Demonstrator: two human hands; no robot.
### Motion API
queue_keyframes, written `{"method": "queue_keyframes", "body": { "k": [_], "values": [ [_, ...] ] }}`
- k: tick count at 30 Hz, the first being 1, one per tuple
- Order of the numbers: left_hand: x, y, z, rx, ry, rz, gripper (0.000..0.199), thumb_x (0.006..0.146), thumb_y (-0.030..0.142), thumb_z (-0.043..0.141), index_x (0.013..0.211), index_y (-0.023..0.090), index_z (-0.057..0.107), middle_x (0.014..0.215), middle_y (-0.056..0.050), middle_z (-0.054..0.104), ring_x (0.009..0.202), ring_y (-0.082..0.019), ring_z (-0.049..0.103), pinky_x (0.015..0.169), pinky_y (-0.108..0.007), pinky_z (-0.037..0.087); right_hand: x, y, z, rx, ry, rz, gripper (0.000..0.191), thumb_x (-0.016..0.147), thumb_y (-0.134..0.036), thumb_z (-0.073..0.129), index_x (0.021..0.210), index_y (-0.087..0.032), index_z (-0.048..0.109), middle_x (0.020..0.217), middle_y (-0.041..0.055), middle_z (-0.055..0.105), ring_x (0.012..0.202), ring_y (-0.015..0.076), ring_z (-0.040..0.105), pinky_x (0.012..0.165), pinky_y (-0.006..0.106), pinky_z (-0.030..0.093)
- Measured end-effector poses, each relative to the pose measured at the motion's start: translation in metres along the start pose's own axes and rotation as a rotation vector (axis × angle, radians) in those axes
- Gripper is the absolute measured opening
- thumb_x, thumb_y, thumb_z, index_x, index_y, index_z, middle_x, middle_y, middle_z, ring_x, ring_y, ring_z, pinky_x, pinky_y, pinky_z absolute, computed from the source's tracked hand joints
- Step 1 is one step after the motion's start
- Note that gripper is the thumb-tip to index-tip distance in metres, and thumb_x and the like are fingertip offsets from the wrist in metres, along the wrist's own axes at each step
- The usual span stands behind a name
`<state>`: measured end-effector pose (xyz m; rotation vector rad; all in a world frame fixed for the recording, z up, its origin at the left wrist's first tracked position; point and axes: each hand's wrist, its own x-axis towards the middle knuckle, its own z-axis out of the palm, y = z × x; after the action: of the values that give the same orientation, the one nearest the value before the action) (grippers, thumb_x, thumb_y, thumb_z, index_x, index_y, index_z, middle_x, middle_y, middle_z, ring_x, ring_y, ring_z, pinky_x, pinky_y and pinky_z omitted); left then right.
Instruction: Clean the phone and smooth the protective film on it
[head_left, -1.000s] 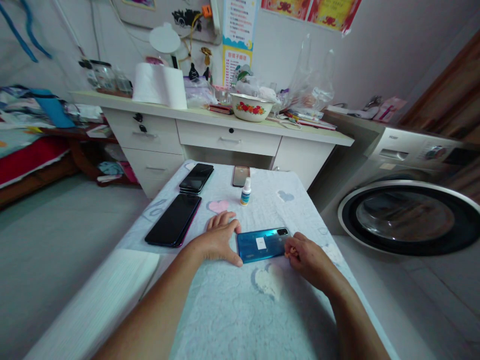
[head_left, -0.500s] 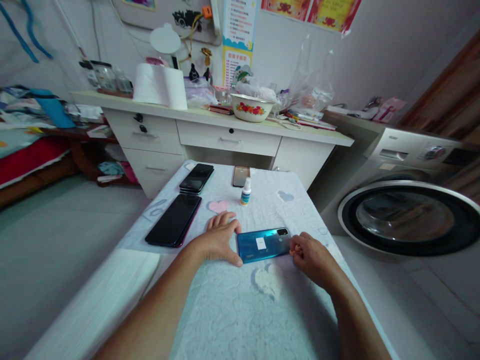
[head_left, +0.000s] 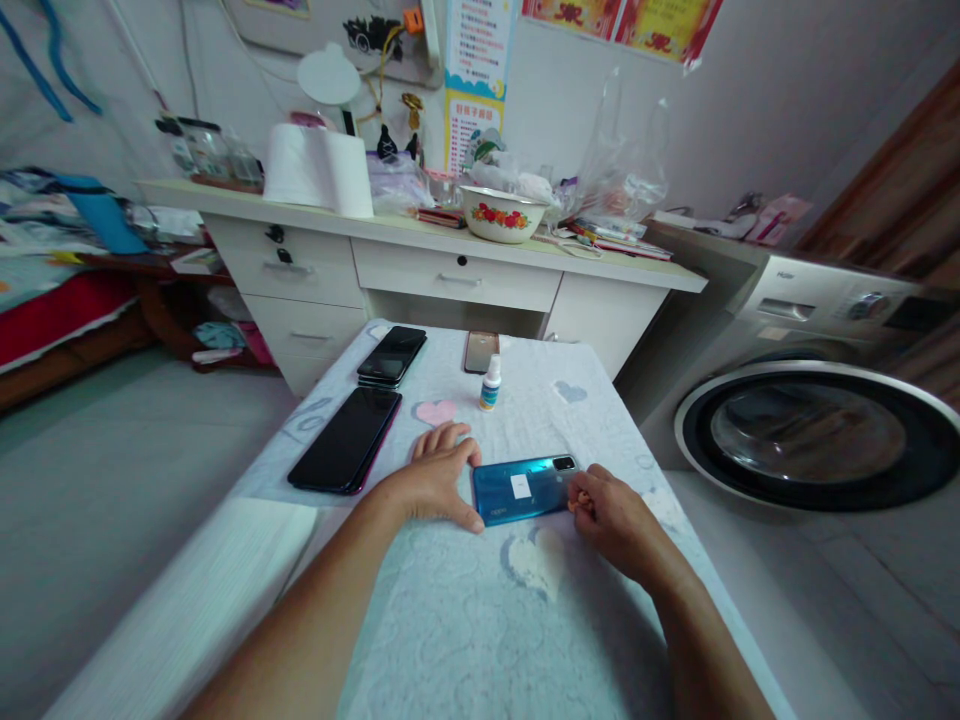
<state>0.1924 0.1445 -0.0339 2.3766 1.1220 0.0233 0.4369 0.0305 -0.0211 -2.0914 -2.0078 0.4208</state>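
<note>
A blue smartphone lies back side up on the cloth-covered table, with a small white sticker on its back and a camera block at the right end. My left hand braces its left end, thumb at the near corner and forefinger at the far one. Closed around a small crumpled orange-brown cloth, my right hand presses at the phone's near right corner. Most of the cloth is hidden by the fingers. A small white spray bottle stands upright beyond the phone.
Dark phones lie stacked at the left, a nearer pile and a farther pile. A phone case rests at the table's far edge. Behind stands a white desk with a flowered bowl; a washing machine is at the right.
My right hand has slid a little left with the cloth, from the phone's right end onto its near right corner. My left hand and the phone have stayed in place.
</note>
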Motion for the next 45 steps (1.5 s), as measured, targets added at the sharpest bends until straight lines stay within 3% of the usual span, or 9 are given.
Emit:
{"method": "queue_keyframes", "body": {
  "k": [10, 18, 37, 45],
  "values": [
    [0.0, 0.0, -0.001, -0.001, 0.006, 0.003, 0.073, 0.039, 0.049, 0.082, 0.099, 0.028, 0.046, 0.143, -0.005, 0.024, 0.138, -0.032, 0.012, 0.11, -0.047, 0.015, 0.001, -0.023, 0.007, 0.078, -0.004, -0.139, 0.016, 0.072, -0.005, 0.047, 0.076, -0.018, 0.054, 0.082, 0.0007, 0.05, 0.069, 0.0113, 0.048, 0.062, 0.022, 0.031],
    [0.0, -0.001, 0.001, 0.001, 0.011, 0.015, 0.074, 0.038, 0.051, 0.082, 0.099, 0.028, 0.047, 0.142, -0.004, 0.026, 0.138, -0.033, 0.013, 0.11, -0.047, 0.015, 0.004, -0.032, 0.017, 0.124, 0.004, -0.219, 0.008, 0.082, -0.013, 0.05, 0.08, -0.018, 0.056, 0.086, 0.0028, 0.052, 0.074, 0.0131, 0.05, 0.067, 0.023, 0.037],
    [0.0, -0.002, 0.0, 0.0, 0.008, 0.013, 0.073, 0.039, 0.048, 0.082, 0.1, 0.029, 0.046, 0.143, -0.004, 0.025, 0.138, -0.032, 0.011, 0.11, -0.047, 0.015, 0.003, -0.001, 0.004, 0.04, 0.07, 0.011, 0.008, 0.079, -0.017, 0.05, 0.079, -0.019, 0.057, 0.083, 0.0013, 0.053, 0.07, 0.0123, 0.05, 0.064, 0.024, 0.032],
    [-0.001, 0.0, -0.001, 0.001, 0.005, 0.009, 0.073, 0.039, 0.046, 0.083, 0.1, 0.027, 0.047, 0.142, -0.004, 0.027, 0.138, -0.032, 0.012, 0.111, -0.046, 0.014, 0.003, 0.001, 0.003, -0.003, 0.076, 0.047, 0.008, 0.081, -0.018, 0.049, 0.08, -0.018, 0.057, 0.083, 0.0017, 0.053, 0.07, 0.0124, 0.051, 0.064, 0.024, 0.031]
  ]
}}
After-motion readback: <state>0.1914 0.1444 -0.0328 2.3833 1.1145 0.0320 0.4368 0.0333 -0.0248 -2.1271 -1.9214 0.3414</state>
